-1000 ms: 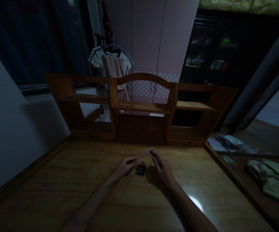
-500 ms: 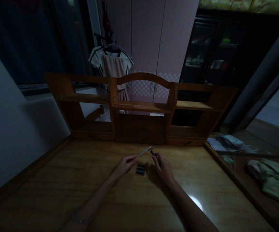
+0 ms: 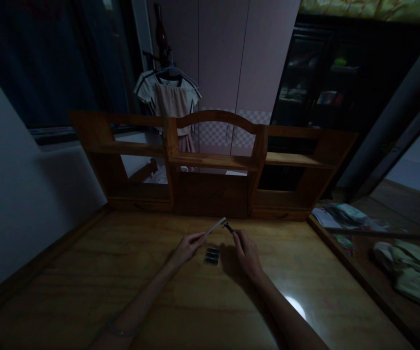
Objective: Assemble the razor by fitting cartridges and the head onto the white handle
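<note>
Over the middle of the table, my left hand (image 3: 189, 246) is closed on a slim pale stick (image 3: 215, 226); its exact kind is too dim to tell. The stick slants up to the right. My right hand (image 3: 246, 251) wraps round the handle of a small dark razor (image 3: 228, 227), its head pointing up and left. The razor's head sits close beside the stick's tip, with a narrow gap between them. Below and between both hands, a small pack of black pieces (image 3: 211, 256), like razor cartridges in a row, lies on the table.
The wooden table (image 3: 151, 291) carries a low wooden shelf unit (image 3: 213, 159) along its back edge. A white wall (image 3: 9, 194) borders the left. Beyond the right edge lie papers and plastic packets (image 3: 344, 216) and a pale green cloth (image 3: 419, 272).
The razor's head has come slightly away from the stick's tip, and the stick's tip has shifted a little up and left. The black pack stays in place.
</note>
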Demonstrator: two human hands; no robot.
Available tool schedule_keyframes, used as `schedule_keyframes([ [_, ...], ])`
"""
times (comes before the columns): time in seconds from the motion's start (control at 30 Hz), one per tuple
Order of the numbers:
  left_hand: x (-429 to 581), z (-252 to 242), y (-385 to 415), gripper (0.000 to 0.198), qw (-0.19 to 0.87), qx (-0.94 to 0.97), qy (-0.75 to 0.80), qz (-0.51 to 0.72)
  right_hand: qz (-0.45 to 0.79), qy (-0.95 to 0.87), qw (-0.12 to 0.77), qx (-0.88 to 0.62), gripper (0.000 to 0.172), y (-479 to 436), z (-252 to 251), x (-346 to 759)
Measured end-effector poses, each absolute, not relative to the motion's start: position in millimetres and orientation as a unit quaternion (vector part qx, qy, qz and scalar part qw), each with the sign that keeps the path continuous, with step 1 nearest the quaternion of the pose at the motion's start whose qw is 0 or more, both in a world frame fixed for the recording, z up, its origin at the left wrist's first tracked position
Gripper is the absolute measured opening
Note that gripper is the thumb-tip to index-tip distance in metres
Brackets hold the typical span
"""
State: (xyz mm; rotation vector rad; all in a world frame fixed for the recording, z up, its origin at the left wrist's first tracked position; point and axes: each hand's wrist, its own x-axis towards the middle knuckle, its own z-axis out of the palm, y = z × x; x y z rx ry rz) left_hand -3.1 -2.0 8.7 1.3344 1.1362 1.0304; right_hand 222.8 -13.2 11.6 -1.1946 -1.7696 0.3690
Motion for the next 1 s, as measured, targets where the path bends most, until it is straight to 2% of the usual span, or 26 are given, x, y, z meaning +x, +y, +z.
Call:
schedule_keyframes([
  [0.3,-7.9,0.5,2.3,0.061,0.565,0.544,0.472,0.402,0.147,-0.716,0.503,-0.462,0.021,-13.2,11.1,221.3],
  [1.0,-8.2,6.7,-1.1,0.065,0.57,0.556,0.461,0.392,0.138,-0.707,0.521,-0.458,0.019,-11.5,14.7,222.2],
])
